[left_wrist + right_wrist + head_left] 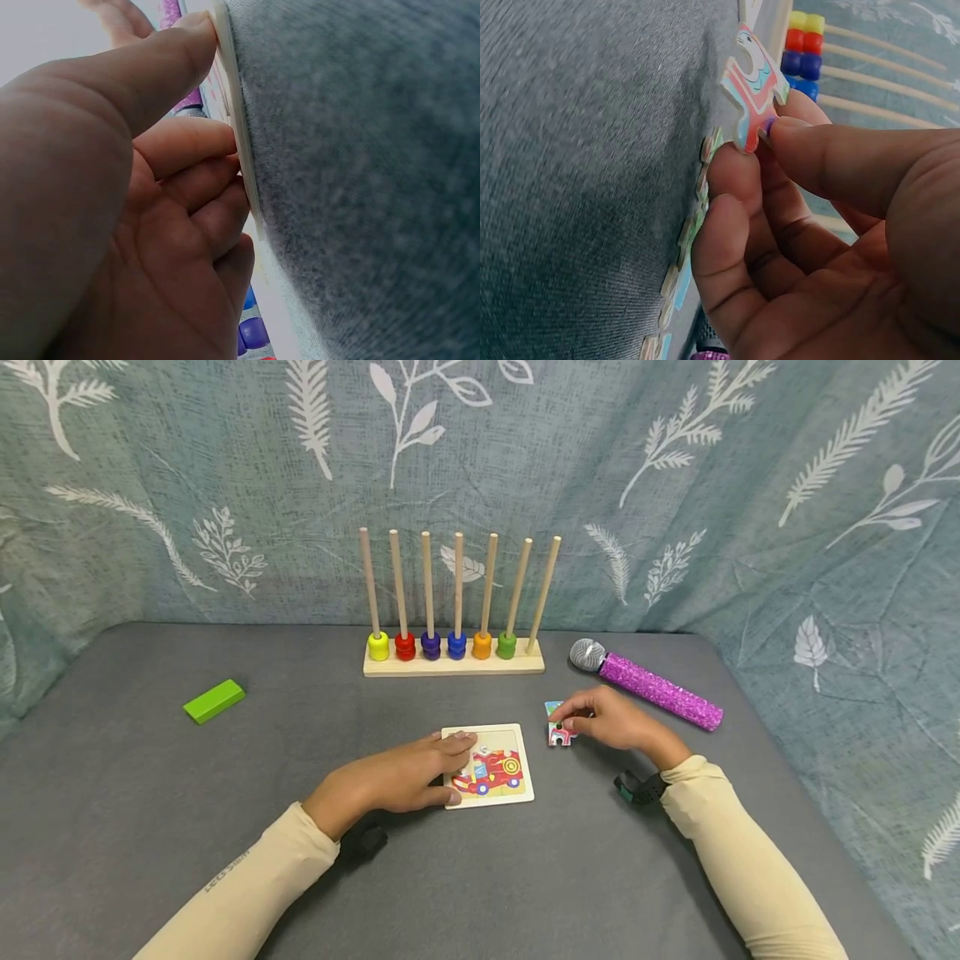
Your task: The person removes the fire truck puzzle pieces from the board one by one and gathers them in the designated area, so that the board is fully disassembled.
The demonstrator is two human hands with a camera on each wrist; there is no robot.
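Note:
A square wooden jigsaw board with a red vehicle picture lies at the table's middle. My left hand rests on its left side, fingers extended over the top and thumb by the near edge; in the left wrist view the thumb and fingertips touch the board. To the right of the board, my right hand pinches a red, white and blue jigsaw piece between thumb and fingers, tilted off the table. More jigsaw pieces lie on the table under that hand, mostly hidden in the head view.
Behind the board stands a wooden rack with upright pegs and coloured beads. A toy microphone with a glittery purple handle lies at the right, beyond the right hand. A green block lies at the left. A patterned cloth hangs behind the table.

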